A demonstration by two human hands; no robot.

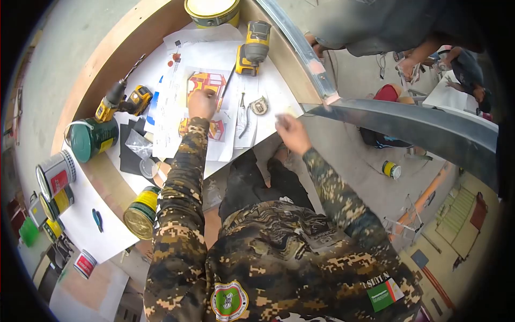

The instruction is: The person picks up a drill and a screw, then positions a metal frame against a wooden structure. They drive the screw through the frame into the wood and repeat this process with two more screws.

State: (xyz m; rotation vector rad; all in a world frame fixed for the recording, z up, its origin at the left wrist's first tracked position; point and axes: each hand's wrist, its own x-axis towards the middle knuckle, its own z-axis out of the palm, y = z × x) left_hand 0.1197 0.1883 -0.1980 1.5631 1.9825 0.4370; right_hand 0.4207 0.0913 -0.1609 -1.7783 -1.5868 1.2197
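My left hand (202, 103) is over a sheet with a printed red and yellow building (206, 83). Its fingers are curled closed, and anything inside them is hidden. A long dark thin stick (227, 85) lies just right of it. My right hand (292, 133) hangs by the table's near edge, fingers curled in, slightly blurred, with nothing seen in them. Closest to it on the papers is a tape measure (259, 106). Left of the tape are a small thin metal tool (242, 100) and a dark curved strip (245, 124). A second building print (216, 130) lies below my left hand.
A yellow impact driver (256, 45) and a drill (110, 102) stand on the table. Paint cans (94, 138) line the left side, with pliers (97, 220) near them. A curved metal frame (407, 121) crosses the right. Other people (397, 27) are beyond it.
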